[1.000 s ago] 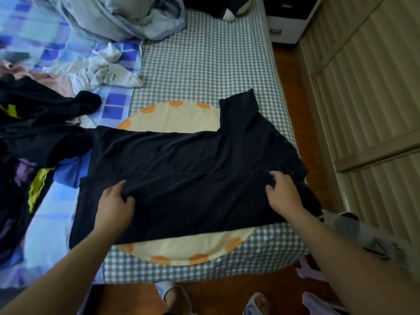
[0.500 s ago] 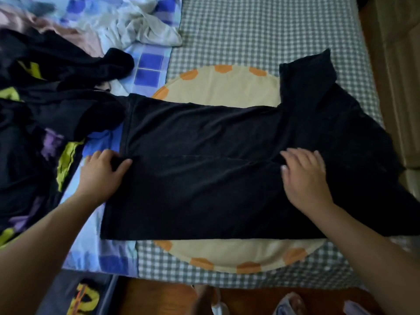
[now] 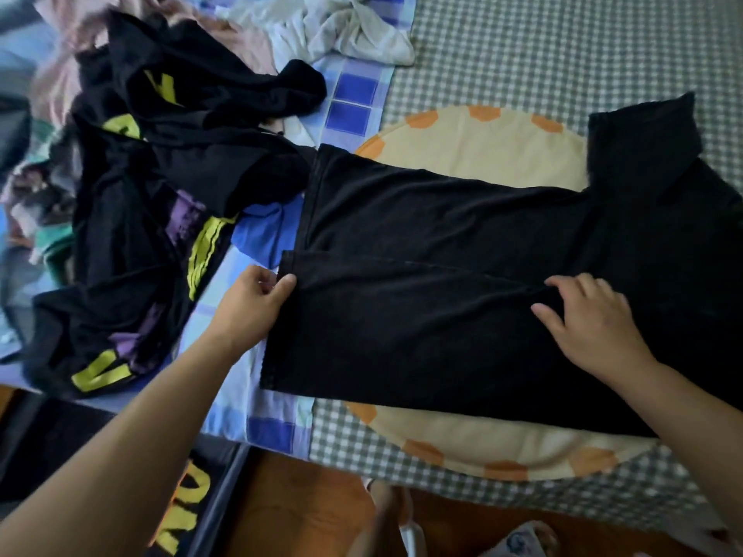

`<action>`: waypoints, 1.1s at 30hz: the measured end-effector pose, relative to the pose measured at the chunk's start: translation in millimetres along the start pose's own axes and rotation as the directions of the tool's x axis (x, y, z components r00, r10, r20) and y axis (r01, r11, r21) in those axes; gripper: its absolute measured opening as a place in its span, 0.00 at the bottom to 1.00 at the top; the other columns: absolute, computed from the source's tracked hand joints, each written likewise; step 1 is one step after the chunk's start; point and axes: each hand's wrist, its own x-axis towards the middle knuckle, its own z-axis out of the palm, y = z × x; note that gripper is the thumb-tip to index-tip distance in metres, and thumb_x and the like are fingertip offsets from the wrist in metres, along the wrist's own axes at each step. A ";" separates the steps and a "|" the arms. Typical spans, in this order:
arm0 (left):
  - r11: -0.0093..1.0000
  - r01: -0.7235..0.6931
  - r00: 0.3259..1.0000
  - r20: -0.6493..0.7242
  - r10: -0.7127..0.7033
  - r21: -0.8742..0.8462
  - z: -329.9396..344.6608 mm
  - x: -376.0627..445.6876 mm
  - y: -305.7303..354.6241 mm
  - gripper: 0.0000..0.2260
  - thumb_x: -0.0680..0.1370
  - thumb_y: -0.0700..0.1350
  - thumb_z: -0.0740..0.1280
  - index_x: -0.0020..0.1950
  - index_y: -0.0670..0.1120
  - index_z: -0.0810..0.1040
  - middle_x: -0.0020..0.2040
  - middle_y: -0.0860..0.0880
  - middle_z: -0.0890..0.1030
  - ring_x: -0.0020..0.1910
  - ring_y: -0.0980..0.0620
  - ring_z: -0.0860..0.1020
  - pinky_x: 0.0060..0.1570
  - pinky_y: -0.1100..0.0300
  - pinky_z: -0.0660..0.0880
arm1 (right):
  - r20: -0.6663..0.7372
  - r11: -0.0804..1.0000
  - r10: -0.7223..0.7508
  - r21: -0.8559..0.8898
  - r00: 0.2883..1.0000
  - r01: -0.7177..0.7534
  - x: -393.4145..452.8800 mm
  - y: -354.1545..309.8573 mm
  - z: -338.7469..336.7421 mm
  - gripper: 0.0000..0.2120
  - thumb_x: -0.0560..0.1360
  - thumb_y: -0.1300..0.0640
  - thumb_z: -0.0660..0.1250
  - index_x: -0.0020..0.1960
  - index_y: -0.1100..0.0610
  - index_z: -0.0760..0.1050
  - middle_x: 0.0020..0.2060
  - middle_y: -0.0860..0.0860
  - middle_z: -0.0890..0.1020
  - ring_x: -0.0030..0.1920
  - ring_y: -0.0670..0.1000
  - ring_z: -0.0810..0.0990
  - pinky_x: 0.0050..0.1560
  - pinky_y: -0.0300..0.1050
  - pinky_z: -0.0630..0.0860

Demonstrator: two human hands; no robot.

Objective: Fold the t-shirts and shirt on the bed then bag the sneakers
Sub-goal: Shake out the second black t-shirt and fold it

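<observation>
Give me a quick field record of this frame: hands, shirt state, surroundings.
left hand: pinches the hem corner of the black t-shirt
right hand: fingers spread, pressing on the t-shirt's folded edge
t-shirt state: flat on the bed, near side folded over, one sleeve sticking out at the far right
under t-shirt: round cream patch with orange dots
pile: black clothes with yellow print, left of the t-shirt
white garment: crumpled, far left

Cream round mat on checked sheet; wooden floor below.
</observation>
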 end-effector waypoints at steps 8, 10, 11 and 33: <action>0.984 0.171 0.981 0.102 -0.165 -0.048 -4.3 -57.8 -39.5 0.14 0.77 0.55 0.73 0.47 0.45 0.78 0.42 0.47 0.84 0.40 0.47 0.82 0.47 0.49 0.77 | -0.077 0.999 0.038 -0.005 0.996 -0.038 -22.2 4.7 6.9 0.23 0.82 0.51 0.60 0.74 0.60 0.68 0.58 0.61 0.78 0.59 0.63 0.75 0.73 0.63 0.59; 0.984 0.165 0.973 0.154 -0.173 0.064 -5.0 -64.1 -38.6 0.15 0.78 0.54 0.73 0.42 0.43 0.77 0.36 0.48 0.80 0.37 0.47 0.78 0.41 0.53 0.73 | -0.066 0.999 0.038 -0.029 0.997 -0.040 -18.7 14.0 3.5 0.22 0.83 0.51 0.60 0.73 0.61 0.70 0.57 0.61 0.79 0.59 0.63 0.75 0.73 0.63 0.59; 0.981 0.152 0.970 0.173 -0.172 0.123 -6.3 -66.8 -37.8 0.16 0.78 0.52 0.73 0.40 0.41 0.76 0.34 0.48 0.77 0.34 0.47 0.75 0.37 0.54 0.69 | -0.057 0.998 0.027 -0.049 0.998 -0.030 -16.6 19.2 1.4 0.21 0.83 0.52 0.59 0.72 0.60 0.70 0.56 0.61 0.79 0.58 0.63 0.76 0.72 0.63 0.60; 0.348 -0.831 0.520 0.386 0.762 0.433 182.8 -162.7 82.4 0.21 0.75 0.52 0.74 0.65 0.47 0.79 0.62 0.42 0.76 0.60 0.38 0.75 0.54 0.43 0.76 | -0.068 0.588 0.801 0.276 0.595 -0.760 -129.8 159.2 -17.9 0.21 0.81 0.45 0.64 0.67 0.58 0.70 0.70 0.62 0.68 0.68 0.66 0.67 0.66 0.64 0.69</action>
